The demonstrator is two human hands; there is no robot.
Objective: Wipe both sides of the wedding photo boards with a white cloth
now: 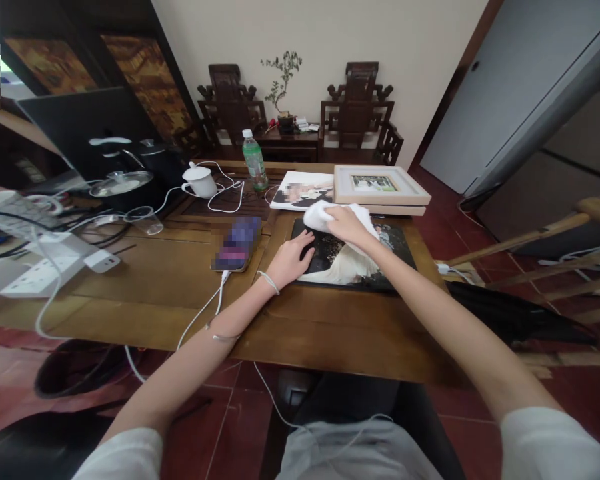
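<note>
A dark photo panel (340, 267) with a picture of a white gown lies flat on the wooden table in front of me. My right hand (347, 225) grips a white cloth (318, 216) and presses it on the panel's far part. At the panel's left edge rests my left hand (295, 257), its fingers spread and stretched out, holding nothing. Left of that hand lies a phone (237, 244) with a white cable plugged into its near end. Cloth and hand cover part of the picture.
Behind the panel are a white photo print (303, 190) and stacked light frames (380, 190). A green-labelled bottle (255, 161), a lidded white cup (199, 181), a clear plastic cup (144, 220) and a power strip (55, 263) stand leftward. Cables cross the table's left side and hang over its front edge.
</note>
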